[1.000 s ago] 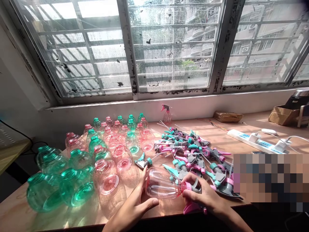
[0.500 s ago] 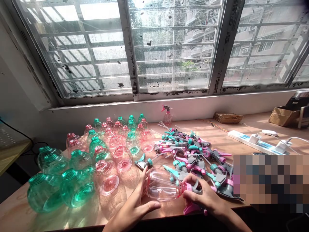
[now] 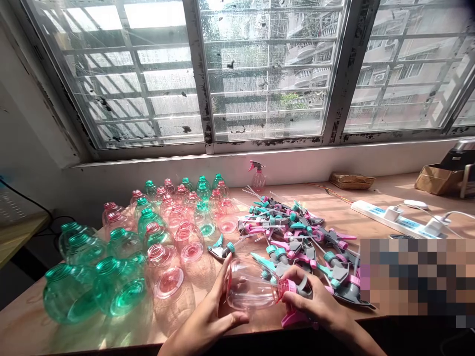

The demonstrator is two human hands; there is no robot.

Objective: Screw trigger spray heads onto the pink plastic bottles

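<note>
My left hand (image 3: 212, 316) is wrapped round the base of a clear pink bottle (image 3: 252, 288) that lies on its side near the table's front edge. My right hand (image 3: 315, 301) grips the pink and grey spray head (image 3: 299, 296) at the bottle's neck, fingers closed round it. Its pink trigger sticks out below my right hand. The bottle's mouth points right, toward the pile of spray heads (image 3: 297, 232).
Several empty pink and green bottles (image 3: 148, 242) stand on the wooden table (image 3: 334, 207) to the left. One assembled pink spray bottle (image 3: 257, 176) stands by the wall. A power strip (image 3: 393, 217), a cardboard box (image 3: 436, 178) and a blurred patch lie to the right.
The bottle's base has tipped up slightly and my left fingers have slid further up round it. My right hand stays on the spray head.
</note>
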